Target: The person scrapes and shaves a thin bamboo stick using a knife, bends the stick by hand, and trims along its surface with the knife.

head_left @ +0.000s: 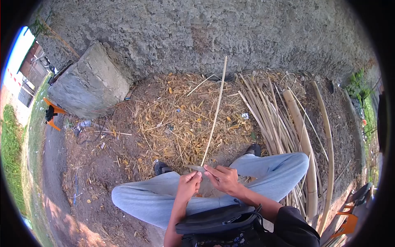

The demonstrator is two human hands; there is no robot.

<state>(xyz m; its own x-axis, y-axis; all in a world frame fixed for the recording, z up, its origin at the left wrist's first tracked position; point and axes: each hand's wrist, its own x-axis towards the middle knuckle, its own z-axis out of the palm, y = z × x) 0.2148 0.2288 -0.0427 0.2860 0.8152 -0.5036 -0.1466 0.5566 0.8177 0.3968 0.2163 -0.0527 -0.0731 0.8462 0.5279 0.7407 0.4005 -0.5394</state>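
A long thin bamboo strip runs from between my hands up toward the wall. My left hand is closed at the strip's near end, fingers pinched together. Beside it, my right hand is closed around a small knife, whose blade lies against the strip and points left. The knife's handle is mostly hidden in the fingers. Both hands are close together above my lap, between my knees in light blue trousers.
A pile of split bamboo strips lies at the right, beside a thick bamboo pole and a thinner pole. A concrete block stands at the left by the rough wall. Dry leaves cover the ground.
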